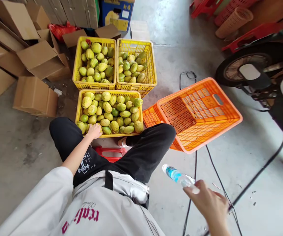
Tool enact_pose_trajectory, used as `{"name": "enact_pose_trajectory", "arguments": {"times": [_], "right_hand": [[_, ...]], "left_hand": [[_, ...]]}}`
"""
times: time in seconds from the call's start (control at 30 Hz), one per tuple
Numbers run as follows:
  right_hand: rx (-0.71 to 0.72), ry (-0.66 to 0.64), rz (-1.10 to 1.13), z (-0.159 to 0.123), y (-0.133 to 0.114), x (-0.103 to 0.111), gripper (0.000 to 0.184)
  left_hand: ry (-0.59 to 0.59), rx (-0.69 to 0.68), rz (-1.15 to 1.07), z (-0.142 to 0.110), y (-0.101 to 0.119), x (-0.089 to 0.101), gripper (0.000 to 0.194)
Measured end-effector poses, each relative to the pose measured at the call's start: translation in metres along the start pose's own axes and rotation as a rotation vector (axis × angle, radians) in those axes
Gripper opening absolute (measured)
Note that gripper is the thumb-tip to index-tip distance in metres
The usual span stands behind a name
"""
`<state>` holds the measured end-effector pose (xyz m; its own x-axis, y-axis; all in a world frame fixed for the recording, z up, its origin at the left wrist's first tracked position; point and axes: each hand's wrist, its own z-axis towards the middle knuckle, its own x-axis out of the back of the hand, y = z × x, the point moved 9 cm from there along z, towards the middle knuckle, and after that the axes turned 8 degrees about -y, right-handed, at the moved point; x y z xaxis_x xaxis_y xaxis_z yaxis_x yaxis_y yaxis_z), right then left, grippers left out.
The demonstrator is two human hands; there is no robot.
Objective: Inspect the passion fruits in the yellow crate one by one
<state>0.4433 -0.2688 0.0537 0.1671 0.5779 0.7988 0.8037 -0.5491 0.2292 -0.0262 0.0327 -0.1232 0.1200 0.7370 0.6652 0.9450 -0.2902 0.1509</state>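
Note:
My left hand (94, 131) is closed over the near rim of the front yellow crate (109, 91), its fingertips close to the fruit. That crate is heaped with yellow-green oval fruits (107, 107) that look like papayas or mangoes. Off to the right, above the floor, my right hand (206, 200) grips a clear plastic bottle (179, 177) with a blue label by one end. The bottle lies tilted, its far end pointing up and left.
Two more yellow crates (75, 70) (153, 65) of fruit stand behind. An orange crate (203, 101) is at my right, beside cables (195, 170) and a motorcycle wheel (242, 65). Cardboard boxes (30, 95) pile up left. A red stool (110, 152) is between my legs.

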Motion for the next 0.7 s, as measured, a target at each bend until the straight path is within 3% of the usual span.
{"name": "enact_pose_trajectory", "arguments": {"times": [0.2, 0.37, 0.47, 0.57, 0.7], "right_hand": [[-0.087, -0.262, 0.123, 0.025, -0.036, -0.122, 0.019], [-0.119, -0.407, 0.329, 0.025, -0.062, -0.196, 0.029], [-0.211, -0.502, 0.363, 0.022, -0.077, -0.233, 0.027], [-0.379, -0.563, 0.392, 0.016, -0.074, -0.259, 0.028], [-0.284, -0.58, 0.437, 0.019, -0.072, -0.274, 0.033]], "left_hand": [[0.033, 0.018, -0.029, 0.001, -0.004, -0.001, 0.055], [0.175, 0.127, -0.106, -0.008, -0.015, 0.014, 0.047], [0.299, 0.267, -0.155, -0.019, -0.031, 0.022, 0.058], [0.393, 0.43, -0.211, -0.031, -0.05, 0.026, 0.071], [0.404, 0.607, -0.334, -0.043, -0.07, 0.022, 0.07]]}}
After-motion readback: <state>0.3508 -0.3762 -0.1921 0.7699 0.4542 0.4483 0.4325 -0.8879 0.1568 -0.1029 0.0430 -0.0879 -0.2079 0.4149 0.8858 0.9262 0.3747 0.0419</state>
